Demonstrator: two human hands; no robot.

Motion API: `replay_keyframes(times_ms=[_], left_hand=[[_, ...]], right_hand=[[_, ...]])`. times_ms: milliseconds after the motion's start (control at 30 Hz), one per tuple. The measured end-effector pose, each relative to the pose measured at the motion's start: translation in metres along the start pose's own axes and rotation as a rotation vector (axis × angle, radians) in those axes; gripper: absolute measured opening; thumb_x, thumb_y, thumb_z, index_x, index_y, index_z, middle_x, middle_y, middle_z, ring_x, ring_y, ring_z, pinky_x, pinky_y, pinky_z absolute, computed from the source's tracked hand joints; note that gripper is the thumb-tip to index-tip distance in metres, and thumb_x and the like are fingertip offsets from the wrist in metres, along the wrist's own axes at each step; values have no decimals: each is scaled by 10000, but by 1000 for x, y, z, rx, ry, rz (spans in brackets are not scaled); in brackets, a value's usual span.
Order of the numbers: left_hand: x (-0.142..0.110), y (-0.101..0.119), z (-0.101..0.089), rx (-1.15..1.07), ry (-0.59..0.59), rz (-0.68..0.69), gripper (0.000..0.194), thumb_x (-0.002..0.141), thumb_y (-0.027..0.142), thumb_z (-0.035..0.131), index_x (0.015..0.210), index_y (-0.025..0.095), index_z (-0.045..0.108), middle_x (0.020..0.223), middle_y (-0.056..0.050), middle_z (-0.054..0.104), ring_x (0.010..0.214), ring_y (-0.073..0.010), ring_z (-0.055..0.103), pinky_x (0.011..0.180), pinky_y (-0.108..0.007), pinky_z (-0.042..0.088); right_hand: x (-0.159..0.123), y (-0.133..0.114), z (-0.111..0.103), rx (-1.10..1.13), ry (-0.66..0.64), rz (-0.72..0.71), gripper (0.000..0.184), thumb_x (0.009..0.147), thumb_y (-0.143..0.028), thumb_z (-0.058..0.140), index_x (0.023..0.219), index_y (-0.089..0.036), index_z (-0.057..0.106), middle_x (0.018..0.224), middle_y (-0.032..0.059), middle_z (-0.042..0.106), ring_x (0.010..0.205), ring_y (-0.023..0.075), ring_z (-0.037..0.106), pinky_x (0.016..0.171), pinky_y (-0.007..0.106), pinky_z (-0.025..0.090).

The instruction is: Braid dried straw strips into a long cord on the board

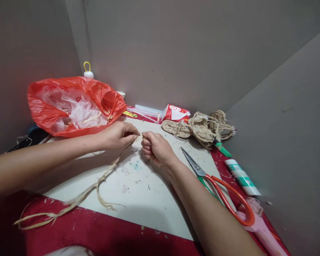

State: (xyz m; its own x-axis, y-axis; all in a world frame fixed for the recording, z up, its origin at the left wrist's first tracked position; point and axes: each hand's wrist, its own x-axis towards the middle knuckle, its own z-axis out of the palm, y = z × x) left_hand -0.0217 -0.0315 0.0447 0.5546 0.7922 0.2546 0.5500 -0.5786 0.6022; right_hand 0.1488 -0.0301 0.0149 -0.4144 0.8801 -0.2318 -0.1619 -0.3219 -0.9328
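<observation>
My left hand (pixel 119 135) and my right hand (pixel 156 148) meet above a white board (pixel 149 192), both pinched on the far end of a twisted strand of dry straw-coloured fibre (pixel 106 176). The strand runs from the fingers down and to the left across the board. Its loose frayed ends (pixel 37 218) lie on the red cloth (pixel 96 231) near me. A short side wisp (pixel 108 204) curls off the strand on the board.
A red plastic bag (pixel 74 105) holding white plastic and fibre lies at the back left. Coils of twine (pixel 202 128) sit at the back right. Orange-handled scissors (pixel 218 188), a white and green tube (pixel 242 177) and a red and white packet (pixel 176 113) lie nearby. Grey walls enclose the corner.
</observation>
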Motion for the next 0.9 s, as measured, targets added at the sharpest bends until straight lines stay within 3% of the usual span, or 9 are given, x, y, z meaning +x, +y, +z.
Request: replay_keyframes(times_ms=[133, 300, 400, 600, 733, 900], left_hand=[[1, -7, -10, -214, -96, -101, 218, 798, 302, 551, 695, 136, 649, 568, 22, 515, 533, -86, 430, 518, -209, 314], [-5, -11, -3, -535, -6, -247, 248, 800, 366, 584, 698, 146, 635, 507, 55, 408, 482, -63, 333, 481, -200, 259], [-8, -12, 7, -780, 68, -315, 262, 779, 390, 624, 680, 148, 612, 516, 54, 435, 489, -60, 364, 487, -191, 289], [-7, -11, 17, -1158, 186, -389, 230, 713, 332, 723, 732, 129, 616, 748, 2, 588, 586, -40, 480, 558, -165, 388], [-6, -11, 22, -1218, 259, -414, 255, 729, 366, 709, 735, 139, 594, 818, -20, 642, 607, -62, 534, 547, -177, 424], [-4, -8, 22, -1093, 258, -317, 273, 760, 395, 674, 730, 133, 601, 766, -15, 646, 601, -68, 544, 577, -193, 440]], right_hand=[[-3, -2, 0, -71, -108, -16, 339, 729, -246, 507, 492, -223, 266, 424, -109, 197, 360, 38, 151, 344, 185, 114], [-2, 0, 2, -83, -168, 9, 333, 727, -209, 505, 505, -218, 258, 439, -112, 190, 372, 35, 127, 350, 180, 86], [-2, 1, 3, -44, -204, 40, 356, 755, -261, 516, 516, -220, 255, 450, -117, 172, 377, 37, 112, 351, 175, 79], [-2, 2, 3, 64, -273, 104, 353, 775, -314, 512, 514, -208, 299, 436, -117, 183, 375, 35, 104, 345, 159, 66], [1, 4, 4, 153, -312, 138, 282, 757, -280, 502, 563, -208, 311, 473, -117, 202, 386, 36, 86, 338, 144, 77], [2, 4, 5, 199, -332, 164, 228, 739, -244, 489, 577, -204, 333, 479, -118, 197, 394, 39, 75, 332, 136, 77]])
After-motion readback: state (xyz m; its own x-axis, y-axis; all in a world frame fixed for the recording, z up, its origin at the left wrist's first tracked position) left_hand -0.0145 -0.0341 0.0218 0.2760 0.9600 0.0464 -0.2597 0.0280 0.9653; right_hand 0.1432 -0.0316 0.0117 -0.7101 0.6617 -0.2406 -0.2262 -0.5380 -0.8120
